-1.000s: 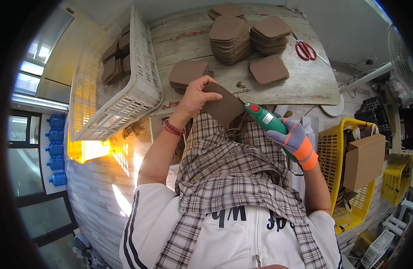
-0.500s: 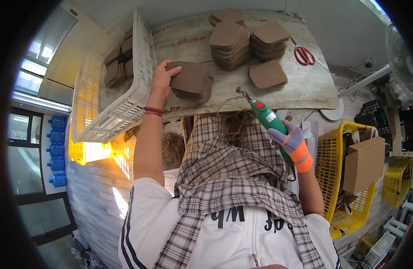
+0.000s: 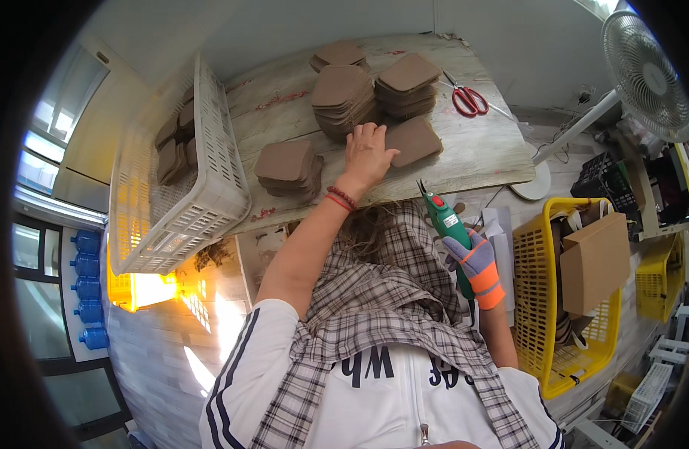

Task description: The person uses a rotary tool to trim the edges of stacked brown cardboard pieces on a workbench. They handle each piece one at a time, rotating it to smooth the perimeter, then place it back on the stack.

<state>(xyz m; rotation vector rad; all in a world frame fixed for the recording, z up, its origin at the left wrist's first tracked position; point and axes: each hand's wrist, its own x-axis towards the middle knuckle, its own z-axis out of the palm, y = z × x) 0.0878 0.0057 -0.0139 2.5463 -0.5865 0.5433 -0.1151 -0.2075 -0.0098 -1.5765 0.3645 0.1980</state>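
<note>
My bare left hand (image 3: 368, 154) is over the table with its thumb apart from the stretched fingers. Its fingertips reach the gap between a tall stack of brown rounded-square pads (image 3: 343, 88) and a lower pile of pads (image 3: 415, 142) near the front edge. I cannot tell whether it touches either one. My right hand (image 3: 476, 263), in a grey and orange glove, is wrapped round a green handheld electric tool (image 3: 443, 214) with a thin pronged metal tip. The tool is just off the table's front edge, tip up. Another pad stack (image 3: 285, 165) sits left of my left hand.
A white plastic crate (image 3: 223, 168) holding brown pads stands at the table's left. Red-handled scissors (image 3: 470, 102) lie at the right on the wooden table (image 3: 479, 159). A yellow basket (image 3: 535, 292) with a cardboard box (image 3: 595, 262) and a fan (image 3: 647, 75) are further right.
My left hand has let go of the left pad stack and moved right toward the other stacks. Fuzzy scrap at the tool's tip is gone. The tool remains in my right hand.
</note>
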